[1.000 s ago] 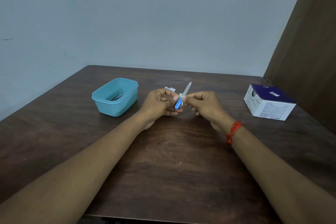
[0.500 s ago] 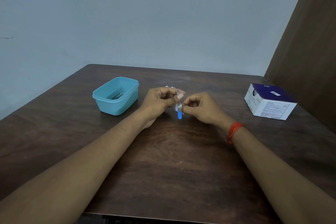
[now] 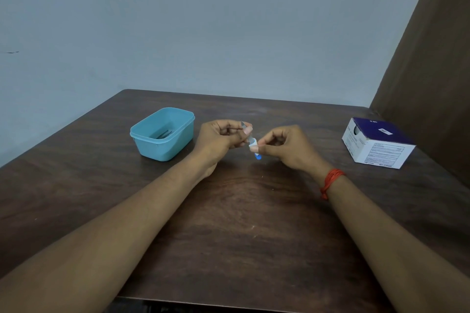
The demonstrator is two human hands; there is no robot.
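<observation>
Over the middle of the dark wooden table (image 3: 229, 223), both hands hold one small needle-like item (image 3: 252, 143) with a pale cap and a blue lower end. My left hand (image 3: 221, 138) pinches its upper, pale part between thumb and fingers. My right hand (image 3: 282, 146) pinches its lower part, just above the blue tip that points down. The item stands nearly upright, tilted a little to the left at the top. A red thread band (image 3: 330, 180) circles my right wrist.
A light blue plastic tub (image 3: 162, 134) stands left of my hands with a few thin dark items lying inside. A white and purple cardboard box (image 3: 376, 146) sits at the right edge, close to a brown panel (image 3: 429, 58). A pale wall lies behind.
The item has turned from slanting up to the right, pale end high, to nearly upright with the blue end pointing down. Both hands kept hold and shifted slightly.
</observation>
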